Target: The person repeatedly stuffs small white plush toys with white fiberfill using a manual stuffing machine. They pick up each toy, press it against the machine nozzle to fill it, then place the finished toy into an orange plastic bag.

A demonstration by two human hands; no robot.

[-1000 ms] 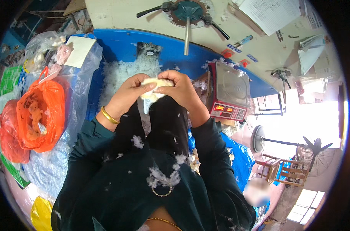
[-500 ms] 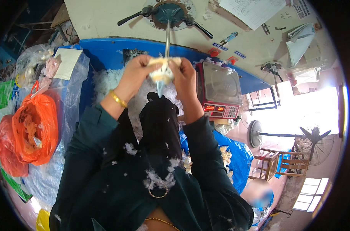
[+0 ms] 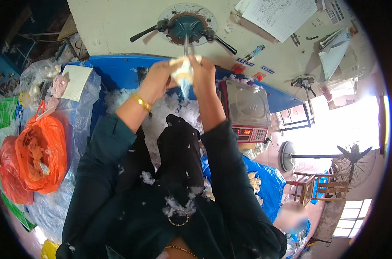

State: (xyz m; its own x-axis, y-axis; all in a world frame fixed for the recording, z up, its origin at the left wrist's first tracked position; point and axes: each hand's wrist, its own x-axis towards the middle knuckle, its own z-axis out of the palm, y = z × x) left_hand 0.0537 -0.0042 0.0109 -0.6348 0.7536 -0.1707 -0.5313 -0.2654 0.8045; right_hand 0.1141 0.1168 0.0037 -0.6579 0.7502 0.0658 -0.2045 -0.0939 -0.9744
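Observation:
Both my hands hold a small cream plush toy [image 3: 185, 72] with a pale blue pointed part hanging toward me. My left hand [image 3: 159, 80] grips its left side, fingers closed. On the other side my right hand [image 3: 204, 76] pinches it, thumb on top. The toy sits at the near end of a thin metal tube [image 3: 186, 45], which comes out of a dark green machine fitting [image 3: 186, 28] with two black-handled levers. The tube's tip is hidden by the toy and my fingers. White stuffing fluff [image 3: 166, 108] lies below my hands, around my dark-trousered legs.
At the right stands a red weighing scale [image 3: 247, 103]. An orange plastic bag [image 3: 41, 151] lies at the left on clear plastic sheeting. Papers [image 3: 278, 15] and a blue-handled cutter [image 3: 254, 52] rest on the pale machine top. Farther right are a blue sack [image 3: 267, 185] and a standing fan [image 3: 352, 166].
Both hands and the toy have moved away from me along the tube, closer to the fitting, and less of the tube shows. The whole view has shifted slightly.

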